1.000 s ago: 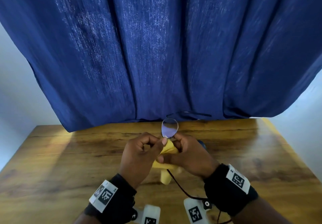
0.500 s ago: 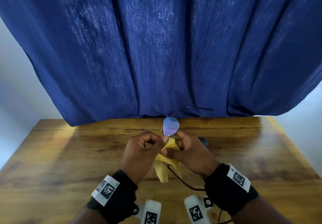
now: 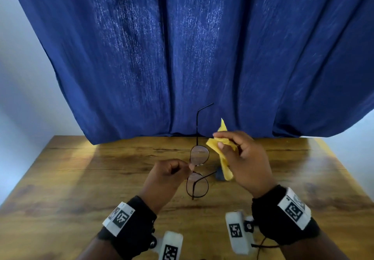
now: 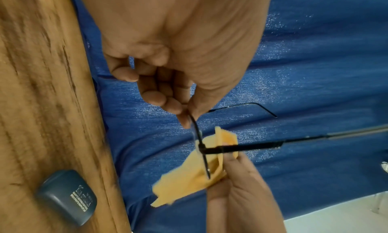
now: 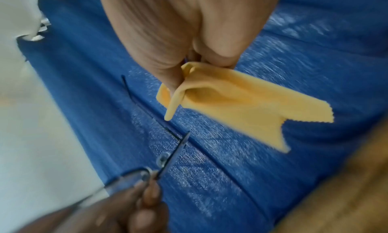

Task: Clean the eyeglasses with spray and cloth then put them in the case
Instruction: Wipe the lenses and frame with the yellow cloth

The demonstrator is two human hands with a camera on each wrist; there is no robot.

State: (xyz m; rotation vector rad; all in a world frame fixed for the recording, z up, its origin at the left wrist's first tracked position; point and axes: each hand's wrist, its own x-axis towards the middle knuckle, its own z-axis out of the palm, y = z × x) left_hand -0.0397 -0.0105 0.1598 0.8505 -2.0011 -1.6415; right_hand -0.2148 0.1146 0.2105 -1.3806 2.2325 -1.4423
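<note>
Wiping step in hand, judged. The left hand [image 3: 169, 175] pinches the eyeglasses [image 3: 198, 167] at the bridge, above the desk [image 3: 81, 178]. The right hand [image 3: 245, 158] grips the yellow cloth [image 3: 221, 146], just beside the frame, not touching. Frame long axis runs near-to-far; one temple points up. Next: bring cloth onto a lens.

Dark blue object [image 3: 219, 175] on worktop [image 3: 81, 178] mostly hidden behind yellow cloth [image 3: 224, 158]; label print unreadable in left wrist view. Right wrist view motion-blurred: eyeglasses [image 5: 168, 155] smeared.
</note>
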